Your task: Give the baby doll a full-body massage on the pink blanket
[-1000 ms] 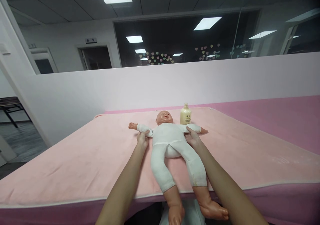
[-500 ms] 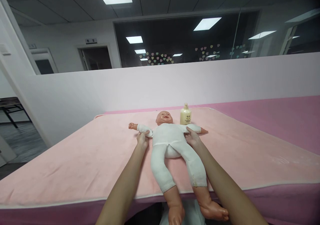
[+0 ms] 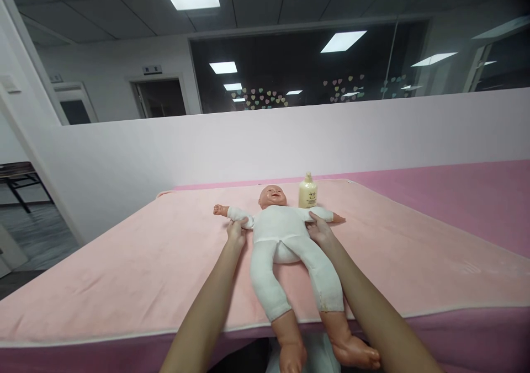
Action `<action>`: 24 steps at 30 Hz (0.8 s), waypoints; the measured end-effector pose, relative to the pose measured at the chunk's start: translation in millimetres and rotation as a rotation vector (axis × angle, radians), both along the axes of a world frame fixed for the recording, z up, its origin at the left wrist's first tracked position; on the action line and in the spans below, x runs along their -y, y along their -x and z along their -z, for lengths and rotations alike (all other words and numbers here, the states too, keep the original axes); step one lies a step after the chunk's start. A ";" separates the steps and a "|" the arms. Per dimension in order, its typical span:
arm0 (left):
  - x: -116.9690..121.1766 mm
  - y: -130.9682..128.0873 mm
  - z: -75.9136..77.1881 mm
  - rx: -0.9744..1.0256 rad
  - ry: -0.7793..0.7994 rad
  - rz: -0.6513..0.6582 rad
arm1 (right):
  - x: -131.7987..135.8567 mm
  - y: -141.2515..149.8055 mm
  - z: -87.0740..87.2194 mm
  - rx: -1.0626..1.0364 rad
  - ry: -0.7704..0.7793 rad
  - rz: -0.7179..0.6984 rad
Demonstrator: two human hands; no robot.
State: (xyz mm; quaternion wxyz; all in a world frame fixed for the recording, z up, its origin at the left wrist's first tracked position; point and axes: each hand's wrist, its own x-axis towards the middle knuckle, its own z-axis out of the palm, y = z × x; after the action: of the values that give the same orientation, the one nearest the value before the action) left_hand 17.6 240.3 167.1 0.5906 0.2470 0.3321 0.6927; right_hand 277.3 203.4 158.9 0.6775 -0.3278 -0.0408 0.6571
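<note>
A baby doll in a white suit lies on its back on a pink towel, head away from me and bare feet hanging over the near edge. My left hand grips the doll's upper arm on the left side. My right hand grips the doll's other upper arm, with fingers wrapped round the sleeve. Both doll arms are stretched out sideways.
A cream lotion bottle stands upright just beyond the doll's shoulder on the right. The towel covers a pink padded table that runs on to the right. A low white partition wall rises behind it.
</note>
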 end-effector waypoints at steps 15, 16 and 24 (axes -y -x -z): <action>-0.8 0.3 0.4 0.008 0.007 0.017 | -0.5 -0.3 0.4 0.005 0.005 0.004; -1.0 0.5 0.7 0.003 0.007 0.020 | -0.2 -0.2 0.2 0.007 0.008 0.000; -1.2 -0.2 0.7 0.002 -0.007 0.001 | 3.5 1.4 -3.4 0.016 0.008 0.009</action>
State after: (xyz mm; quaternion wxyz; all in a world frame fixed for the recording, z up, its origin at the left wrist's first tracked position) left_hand 17.8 241.5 166.4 0.5904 0.2485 0.3290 0.6939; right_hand 275.8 199.9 162.3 0.6787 -0.3361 -0.0420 0.6516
